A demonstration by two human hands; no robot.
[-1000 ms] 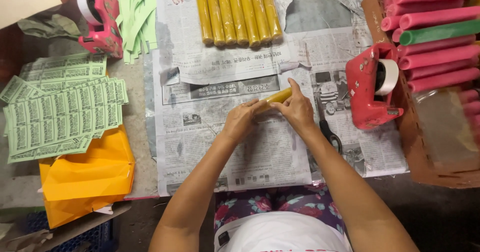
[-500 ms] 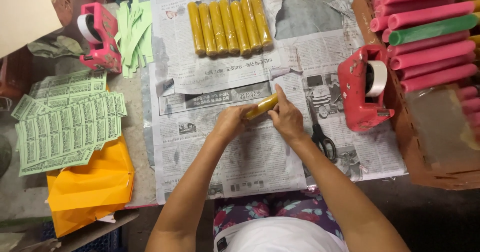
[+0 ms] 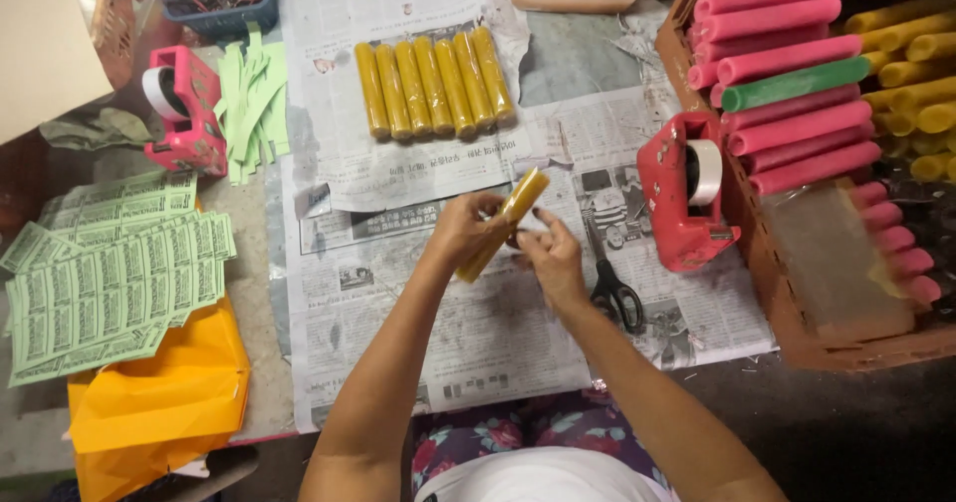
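Head view: left hand (image 3: 463, 228) grips a yellow stick (image 3: 503, 223), tilted above the newspaper (image 3: 398, 283); right hand (image 3: 550, 258) pinches its lower part. 6 similar sticks (image 3: 433, 84) lie beyond, scissors (image 3: 609, 281) near the right hand.

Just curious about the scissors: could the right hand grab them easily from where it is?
Probably yes. The scissors lie uncovered on the newspaper just right of the right hand, with nothing between, though that hand now touches the yellow stick the left hand holds.
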